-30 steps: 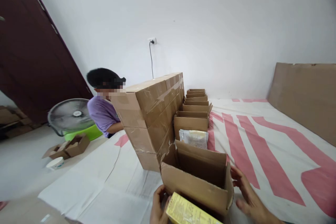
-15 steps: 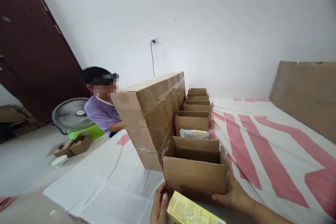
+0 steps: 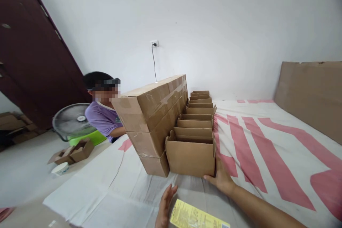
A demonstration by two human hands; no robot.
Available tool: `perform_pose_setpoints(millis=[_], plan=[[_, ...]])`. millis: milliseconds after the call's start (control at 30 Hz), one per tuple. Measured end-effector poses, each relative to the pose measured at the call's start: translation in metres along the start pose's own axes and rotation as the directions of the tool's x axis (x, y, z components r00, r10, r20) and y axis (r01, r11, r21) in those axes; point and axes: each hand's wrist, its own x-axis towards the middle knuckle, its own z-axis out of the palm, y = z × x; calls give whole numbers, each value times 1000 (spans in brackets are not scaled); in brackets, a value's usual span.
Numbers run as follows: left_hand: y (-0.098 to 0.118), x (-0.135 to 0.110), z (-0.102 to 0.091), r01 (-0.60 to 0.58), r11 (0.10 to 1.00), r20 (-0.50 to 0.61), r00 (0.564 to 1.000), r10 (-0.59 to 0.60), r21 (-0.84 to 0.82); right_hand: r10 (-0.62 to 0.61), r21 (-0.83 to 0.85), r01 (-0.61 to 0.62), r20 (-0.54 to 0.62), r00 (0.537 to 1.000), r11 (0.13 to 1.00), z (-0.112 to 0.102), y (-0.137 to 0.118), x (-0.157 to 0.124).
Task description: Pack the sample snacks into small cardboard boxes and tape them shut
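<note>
An open brown cardboard box [image 3: 190, 156] stands at the near end of a row of open boxes [image 3: 199, 108] on a white and pink sheet [image 3: 267, 149]. My right hand [image 3: 220, 180] presses flat against the box's lower right corner, fingers stretched out. My left hand [image 3: 164, 205] is open with straight fingers, just in front of the box and touching nothing I can see. A yellow printed packet [image 3: 196, 218] lies beside my left hand at the bottom edge.
Taped cardboard cartons [image 3: 152, 121] are stacked left of the row. Behind them sits another person in a purple shirt [image 3: 103, 115], near a floor fan [image 3: 72, 119], a green tub, small open boxes [image 3: 73, 149] and a white cup [image 3: 59, 168]. Flat cardboard [image 3: 312, 96] leans at right.
The open box has slid away from me into line against the row, hiding the packet that lay behind it. My right hand followed its corner; my left hand came off and opened.
</note>
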Motion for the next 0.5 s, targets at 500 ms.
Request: perform_pose_setpoints(millis=[500], plan=[[8, 38, 20, 306, 913, 98, 935, -342, 270, 38, -63, -36, 28, 999, 997, 8, 4, -3]])
